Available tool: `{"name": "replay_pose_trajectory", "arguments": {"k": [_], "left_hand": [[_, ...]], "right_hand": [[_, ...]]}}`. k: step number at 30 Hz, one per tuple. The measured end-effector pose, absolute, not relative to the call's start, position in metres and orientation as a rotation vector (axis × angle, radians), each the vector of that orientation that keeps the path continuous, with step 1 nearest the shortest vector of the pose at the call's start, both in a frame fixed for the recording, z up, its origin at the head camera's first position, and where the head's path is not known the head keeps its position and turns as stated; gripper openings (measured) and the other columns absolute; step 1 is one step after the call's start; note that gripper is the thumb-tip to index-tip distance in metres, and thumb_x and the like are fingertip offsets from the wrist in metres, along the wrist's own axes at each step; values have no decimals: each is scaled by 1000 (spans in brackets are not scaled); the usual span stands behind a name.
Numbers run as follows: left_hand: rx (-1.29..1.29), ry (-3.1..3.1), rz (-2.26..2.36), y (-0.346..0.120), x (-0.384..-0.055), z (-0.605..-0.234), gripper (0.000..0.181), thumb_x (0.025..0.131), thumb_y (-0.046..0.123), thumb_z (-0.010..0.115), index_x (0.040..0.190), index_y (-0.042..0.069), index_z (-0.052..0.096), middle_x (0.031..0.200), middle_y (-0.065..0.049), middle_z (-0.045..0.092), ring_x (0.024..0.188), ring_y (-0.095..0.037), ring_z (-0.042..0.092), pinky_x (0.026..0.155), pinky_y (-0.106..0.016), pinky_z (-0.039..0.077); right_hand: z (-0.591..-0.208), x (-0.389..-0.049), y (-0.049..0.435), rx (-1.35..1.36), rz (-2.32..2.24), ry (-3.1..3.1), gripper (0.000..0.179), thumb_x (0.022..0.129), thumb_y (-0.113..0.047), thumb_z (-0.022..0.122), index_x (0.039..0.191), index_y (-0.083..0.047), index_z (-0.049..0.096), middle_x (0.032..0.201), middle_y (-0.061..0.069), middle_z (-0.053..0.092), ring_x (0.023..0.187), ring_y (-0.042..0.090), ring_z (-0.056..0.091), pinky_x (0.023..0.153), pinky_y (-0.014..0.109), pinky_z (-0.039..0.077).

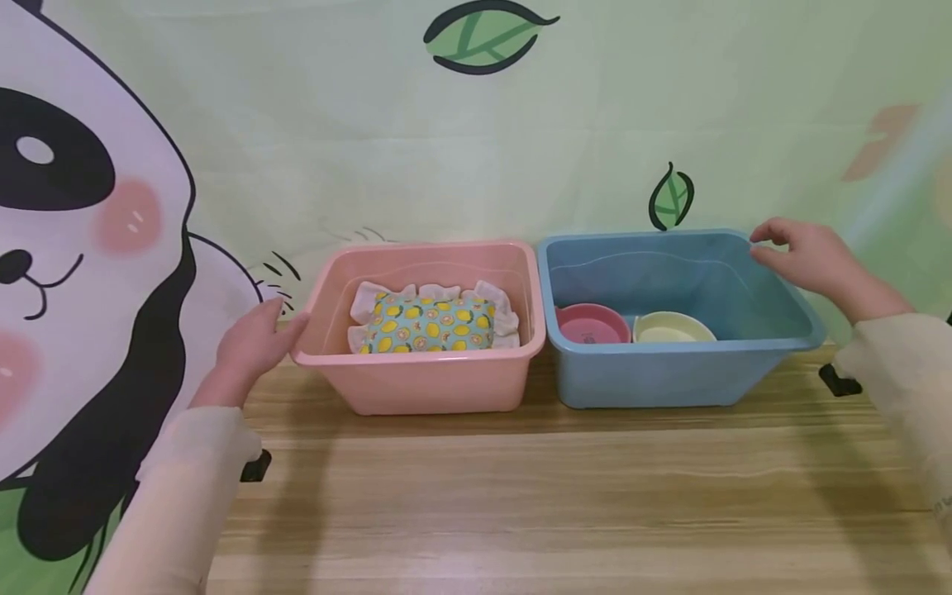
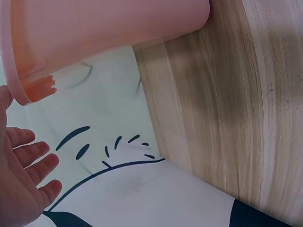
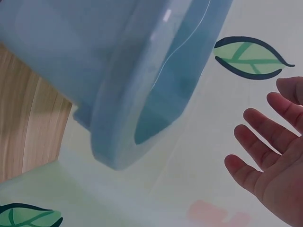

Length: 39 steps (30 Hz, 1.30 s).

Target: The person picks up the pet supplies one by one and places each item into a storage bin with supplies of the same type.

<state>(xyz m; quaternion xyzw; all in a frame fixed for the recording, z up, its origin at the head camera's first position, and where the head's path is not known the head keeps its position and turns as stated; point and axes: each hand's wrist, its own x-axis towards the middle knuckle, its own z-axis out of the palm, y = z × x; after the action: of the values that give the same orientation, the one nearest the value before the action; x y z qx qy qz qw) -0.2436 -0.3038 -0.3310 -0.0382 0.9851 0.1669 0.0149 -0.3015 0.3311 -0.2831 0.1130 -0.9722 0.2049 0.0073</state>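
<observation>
On the left, a pink plastic tub [image 1: 439, 384] holds a small pillow [image 1: 431, 324] printed with lemons and edged in white ruffles. A blue plastic tub [image 1: 654, 376] stands beside it, with a pink round dish [image 1: 592, 322] and a pale yellow round dish [image 1: 673, 327] inside. My left hand [image 1: 256, 343] is at the pink tub's left rim; its thumb appears to touch the rim while the loosely bent fingers stay outside, holding nothing. By the blue tub's back right corner hovers my right hand [image 1: 811, 260], fingers loosely bent and spread, apart from the rim in the right wrist view.
Both tubs stand on a wood-grain table [image 1: 565, 504], close against a pale green backdrop [image 1: 357, 116] printed with leaves and a large panda [image 1: 89, 273]. A black piece [image 1: 256, 467] shows under the left cuff, and another black piece [image 1: 840, 382] under the right.
</observation>
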Motion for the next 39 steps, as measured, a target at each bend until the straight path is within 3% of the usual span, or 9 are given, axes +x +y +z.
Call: {"name": "replay_pose_trajectory", "arguments": {"k": [17,24,39], "left_hand": [[-141,3127,463,-321,-245,-336,78,91,53,24,136,-10,18,138,-32,23,125,-47,23,99,-58,21],[-200,3108,460,-328,-242,-341,80,90,55,20,137,-10,15,138,-32,21,125,-48,21,99,-59,20],[-184,3150,419,-321,-247,-327,79,90,54,23,136,-10,17,137,-34,23,123,-49,23,98,-61,21]], "right_hand": [[-296,-313,338,324,565,-3109,53,93,-34,35,121,10,35,123,36,35,102,47,41,83,57,34],[-300,-313,342,297,553,-3124,57,92,-37,35,122,11,35,124,37,34,107,49,38,85,59,33],[-294,-319,347,242,528,-3085,50,92,-30,35,122,11,35,123,37,35,105,50,37,84,59,31]]}}
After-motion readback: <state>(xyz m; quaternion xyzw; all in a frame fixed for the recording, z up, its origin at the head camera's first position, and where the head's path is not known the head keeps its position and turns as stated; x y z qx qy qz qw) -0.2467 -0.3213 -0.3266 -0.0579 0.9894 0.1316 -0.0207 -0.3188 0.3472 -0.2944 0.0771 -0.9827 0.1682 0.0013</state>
